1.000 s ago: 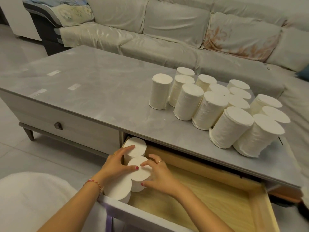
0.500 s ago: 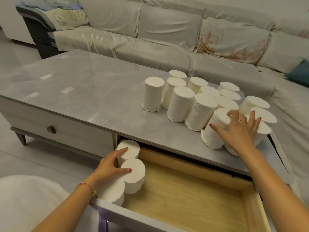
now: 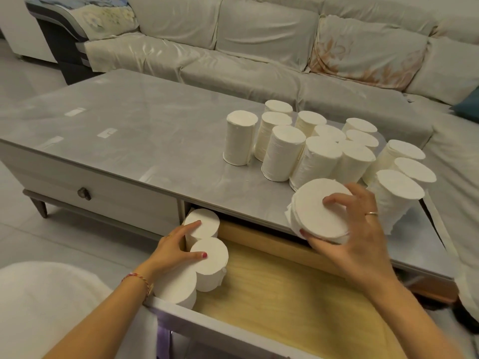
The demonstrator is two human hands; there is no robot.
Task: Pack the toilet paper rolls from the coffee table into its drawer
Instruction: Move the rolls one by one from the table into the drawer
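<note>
Her right hand grips a roll tilted off the table edge; it may clip the crowded rolls behind, while her left hand rests flat-fingered on the packed rolls

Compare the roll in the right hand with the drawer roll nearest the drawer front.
The held roll is tilted at the table edge, gripped by the right hand; the front drawer roll stands upright in the drawer, ungripped. Both are white and coreless.
</note>
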